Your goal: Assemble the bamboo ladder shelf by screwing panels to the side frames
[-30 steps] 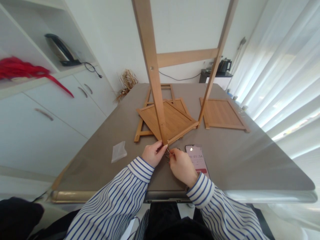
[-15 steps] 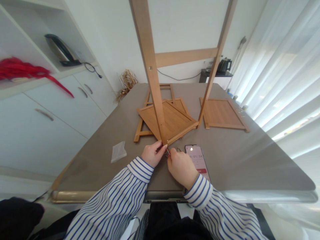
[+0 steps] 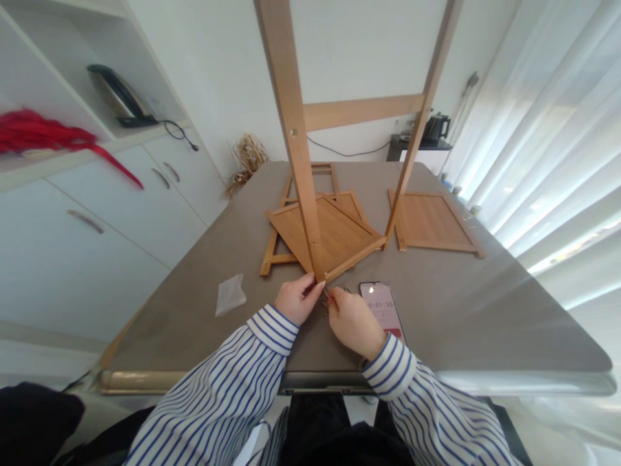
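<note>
A tall wooden frame (image 3: 295, 129) stands upright on the grey table (image 3: 456, 298), joined at its foot to a slatted wooden shelf panel (image 3: 334, 236). My left hand (image 3: 294, 299) pinches the frame's lower corner, fingers closed on the wood. My right hand (image 3: 353, 321) is closed round a small metal tool (image 3: 325, 296) whose tip meets that same corner. Several small metal parts (image 3: 346, 289) lie just beyond my right hand.
A phone (image 3: 383, 305) showing a timer lies right of my hands. A small clear plastic bag (image 3: 229, 294) sits to the left. Another shelf panel (image 3: 431, 221) and a ladder-like frame (image 3: 279, 223) lie farther back. White cabinets (image 3: 97, 213) stand left, curtains right.
My right hand has shifted slightly back and forth at the corner while turning the tool; the phone's timer has advanced. My left hand and the frame have stayed in place.
</note>
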Demonstrator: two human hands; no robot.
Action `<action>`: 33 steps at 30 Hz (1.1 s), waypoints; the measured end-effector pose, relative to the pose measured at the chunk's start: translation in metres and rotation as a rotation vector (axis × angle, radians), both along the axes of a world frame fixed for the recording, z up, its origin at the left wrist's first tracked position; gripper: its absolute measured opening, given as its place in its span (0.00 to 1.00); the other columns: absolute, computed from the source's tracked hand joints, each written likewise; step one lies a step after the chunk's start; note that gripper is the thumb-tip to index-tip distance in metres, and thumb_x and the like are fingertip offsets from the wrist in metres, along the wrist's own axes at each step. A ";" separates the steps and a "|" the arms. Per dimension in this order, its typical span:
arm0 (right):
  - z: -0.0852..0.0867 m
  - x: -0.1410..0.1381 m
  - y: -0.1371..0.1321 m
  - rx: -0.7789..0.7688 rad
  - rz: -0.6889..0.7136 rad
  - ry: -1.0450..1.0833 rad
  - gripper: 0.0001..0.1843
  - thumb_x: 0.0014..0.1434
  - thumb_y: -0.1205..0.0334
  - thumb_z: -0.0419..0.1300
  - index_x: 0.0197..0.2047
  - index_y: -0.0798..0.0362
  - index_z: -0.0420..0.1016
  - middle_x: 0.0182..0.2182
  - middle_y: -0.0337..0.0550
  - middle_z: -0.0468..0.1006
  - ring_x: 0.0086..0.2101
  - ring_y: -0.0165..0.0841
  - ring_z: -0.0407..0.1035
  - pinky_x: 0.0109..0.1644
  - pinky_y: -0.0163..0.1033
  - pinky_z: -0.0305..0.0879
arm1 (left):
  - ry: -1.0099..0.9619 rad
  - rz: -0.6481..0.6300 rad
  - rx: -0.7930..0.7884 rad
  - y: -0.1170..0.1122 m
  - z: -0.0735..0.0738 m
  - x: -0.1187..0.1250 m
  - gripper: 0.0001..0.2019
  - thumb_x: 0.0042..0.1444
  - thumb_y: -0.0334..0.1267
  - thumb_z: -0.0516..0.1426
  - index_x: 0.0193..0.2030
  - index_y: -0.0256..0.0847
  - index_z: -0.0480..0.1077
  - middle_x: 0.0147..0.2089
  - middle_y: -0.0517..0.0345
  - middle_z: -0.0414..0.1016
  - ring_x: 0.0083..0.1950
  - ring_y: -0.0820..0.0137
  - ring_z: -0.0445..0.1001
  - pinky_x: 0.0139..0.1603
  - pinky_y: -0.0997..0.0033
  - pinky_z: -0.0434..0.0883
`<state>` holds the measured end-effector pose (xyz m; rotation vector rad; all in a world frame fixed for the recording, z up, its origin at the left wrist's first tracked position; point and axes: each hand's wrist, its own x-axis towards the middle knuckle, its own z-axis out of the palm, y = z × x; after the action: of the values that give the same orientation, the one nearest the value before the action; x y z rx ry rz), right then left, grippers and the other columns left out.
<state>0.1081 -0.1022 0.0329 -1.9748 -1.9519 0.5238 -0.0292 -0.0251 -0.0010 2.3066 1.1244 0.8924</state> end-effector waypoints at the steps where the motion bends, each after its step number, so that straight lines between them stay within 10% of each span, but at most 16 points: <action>1: 0.000 0.000 0.000 -0.005 0.000 -0.002 0.13 0.63 0.63 0.42 0.38 0.55 0.66 0.32 0.50 0.77 0.35 0.37 0.73 0.35 0.37 0.58 | 0.002 -0.001 0.003 0.000 0.000 0.000 0.13 0.58 0.43 0.51 0.43 0.40 0.71 0.38 0.56 0.78 0.37 0.69 0.76 0.39 0.74 0.71; 33: 0.003 -0.004 -0.006 -0.045 -0.007 -0.142 0.12 0.62 0.65 0.42 0.39 0.56 0.65 0.31 0.51 0.77 0.32 0.40 0.73 0.33 0.39 0.62 | 0.017 0.004 0.012 0.001 -0.003 0.000 0.13 0.58 0.43 0.51 0.43 0.40 0.72 0.37 0.57 0.78 0.35 0.70 0.76 0.37 0.74 0.71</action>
<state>0.1039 -0.1086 0.0363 -2.0978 -2.0322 0.4407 -0.0296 -0.0236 -0.0044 2.3269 1.1334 0.8850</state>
